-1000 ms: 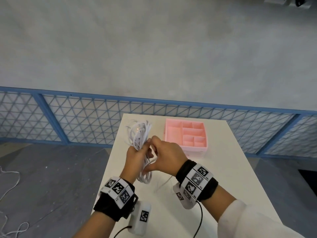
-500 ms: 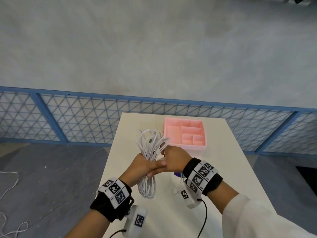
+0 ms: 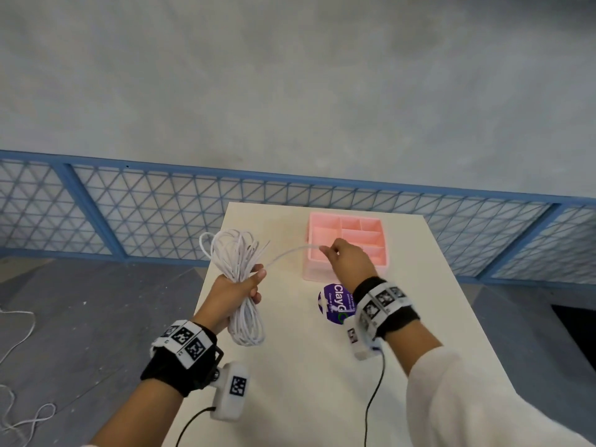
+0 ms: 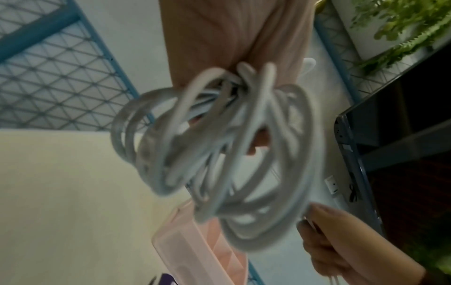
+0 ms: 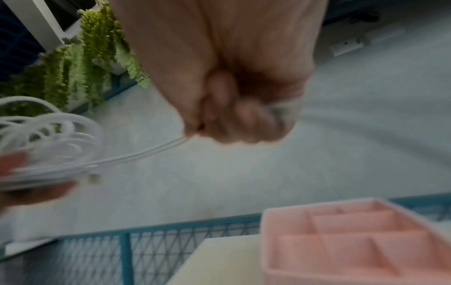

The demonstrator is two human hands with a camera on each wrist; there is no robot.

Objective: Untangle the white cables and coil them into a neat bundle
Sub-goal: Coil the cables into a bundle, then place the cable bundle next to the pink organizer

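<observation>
cables: white cables (image 3: pixel 240 279), thin and round, gathered into one long bundle of many loops
grip: the left hand (image 3: pixel 233 293) grips the bundle at its middle, above the surface (image 3: pixel 290 366)
pose: roughly upright; loops fan out above the fist and hang below it
free strand: runs taut from the bundle to the right hand (image 3: pixel 350 258), pinched in its fingers (image 5: pixel 220 108) over the pink organizer (image 3: pixel 346 227)

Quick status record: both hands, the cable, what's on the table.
left hand: grips the cable bundle at its middle, above the table
right hand: pinches the loose strand, drawn out sideways from the bundle
strand state: not yet wrapped
pink organizer: on the table, compartments look empty
purple round label: on the table, partly hidden
</observation>
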